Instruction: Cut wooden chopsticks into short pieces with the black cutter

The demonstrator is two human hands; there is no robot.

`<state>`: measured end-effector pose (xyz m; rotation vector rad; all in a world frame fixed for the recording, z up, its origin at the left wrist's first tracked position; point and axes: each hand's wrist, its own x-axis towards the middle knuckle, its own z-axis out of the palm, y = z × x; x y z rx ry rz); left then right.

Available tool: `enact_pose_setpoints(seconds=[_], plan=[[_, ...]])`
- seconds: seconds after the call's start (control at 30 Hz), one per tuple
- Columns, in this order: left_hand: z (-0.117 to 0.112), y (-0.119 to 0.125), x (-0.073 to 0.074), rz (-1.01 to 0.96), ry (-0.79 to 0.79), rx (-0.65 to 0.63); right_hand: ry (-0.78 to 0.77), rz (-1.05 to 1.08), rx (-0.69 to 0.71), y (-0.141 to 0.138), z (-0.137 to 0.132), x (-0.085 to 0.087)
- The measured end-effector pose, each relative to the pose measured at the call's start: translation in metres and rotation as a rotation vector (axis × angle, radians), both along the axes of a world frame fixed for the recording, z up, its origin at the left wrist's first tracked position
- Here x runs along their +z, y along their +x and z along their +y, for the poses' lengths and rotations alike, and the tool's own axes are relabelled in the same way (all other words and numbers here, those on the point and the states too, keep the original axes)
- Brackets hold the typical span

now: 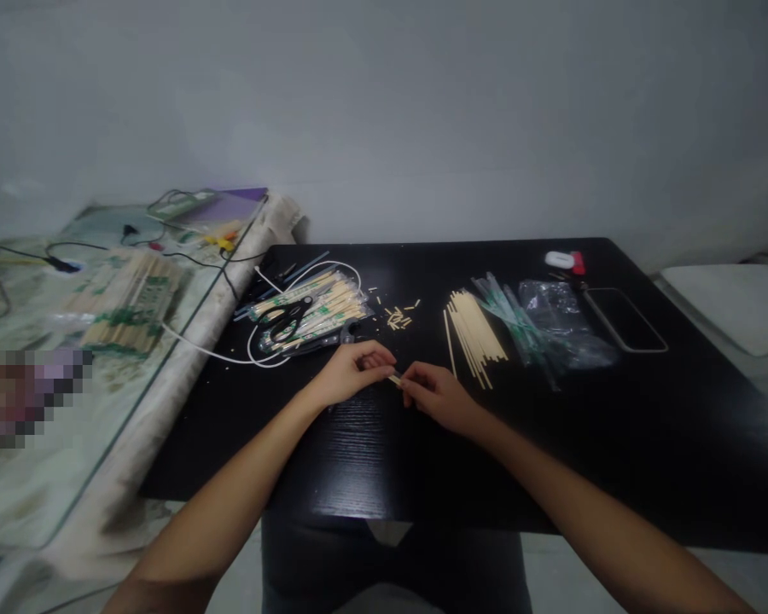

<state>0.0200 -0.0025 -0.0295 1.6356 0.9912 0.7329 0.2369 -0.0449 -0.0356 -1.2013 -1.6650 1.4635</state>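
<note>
My left hand [353,371] and my right hand [436,396] meet over the near middle of the black table [461,477]. Pinched between their fingertips is a small pale stick piece [394,379], mostly covered by the fingers. Just beyond them lie several short cut stick pieces [397,320]. To the right, loose wooden chopsticks [474,333] are fanned out. Beyond my left hand, black-handled scissors [285,321] rest on wrapped chopsticks [336,298], with a grey plier-like tool [326,342] beside them.
Clear plastic wrappers [550,320], a phone-like black rectangle with a pale rim [627,321] and a small white case [559,260] lie at right. A white cable [198,348] loops at left. Banded bundles of sticks [131,298] lie on the glass-topped surface. A pale seat [730,303] stands right.
</note>
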Motion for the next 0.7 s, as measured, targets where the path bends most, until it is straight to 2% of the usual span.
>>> enact_pose_setpoints(seconds=[0.17,0.3,0.57,0.7], plan=[[0.000,0.001,0.002,-0.013,0.007,0.005,-0.059,0.052,0.004,0.001,0.001,0.000],[0.002,-0.001,0.002,-0.038,0.006,0.065,-0.100,0.092,0.021,0.002,0.002,-0.001],[0.010,-0.007,0.003,-0.112,0.035,0.169,-0.113,0.098,0.018,0.002,0.003,-0.002],[0.010,-0.008,0.001,-0.117,0.036,0.172,-0.089,0.072,0.013,0.002,0.003,0.000]])
